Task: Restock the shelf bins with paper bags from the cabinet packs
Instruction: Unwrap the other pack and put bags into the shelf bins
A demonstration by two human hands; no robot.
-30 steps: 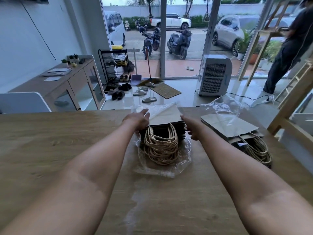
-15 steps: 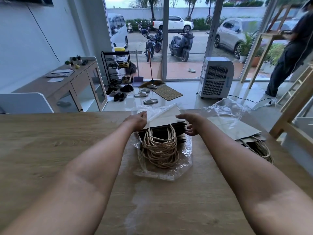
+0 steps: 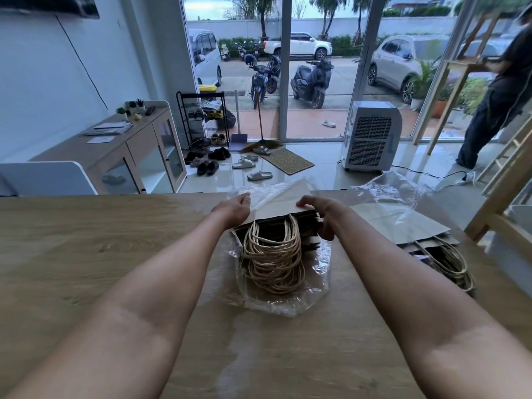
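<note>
Head view shows our left hand [image 3: 233, 209] and right hand [image 3: 325, 216] each with a grip clenched on a side of the stack of paper bags [image 3: 283, 210], which lies on the table [image 3: 86, 240] half inside its clear plastic wrapper [image 3: 316, 286]. Its twine handles [image 3: 273, 260] spill toward us, and a second opened pack [image 3: 403, 226] lies well to the right.

bystander [image 3: 501, 90] cut off by right edge, second bag pack [image 3: 426, 240] partly under plastic

Cool daylight from the glass doors [image 3: 316, 67], glare on floor tiles [image 3: 322, 174], wide-angle bending at edges, slight motion blur
</note>
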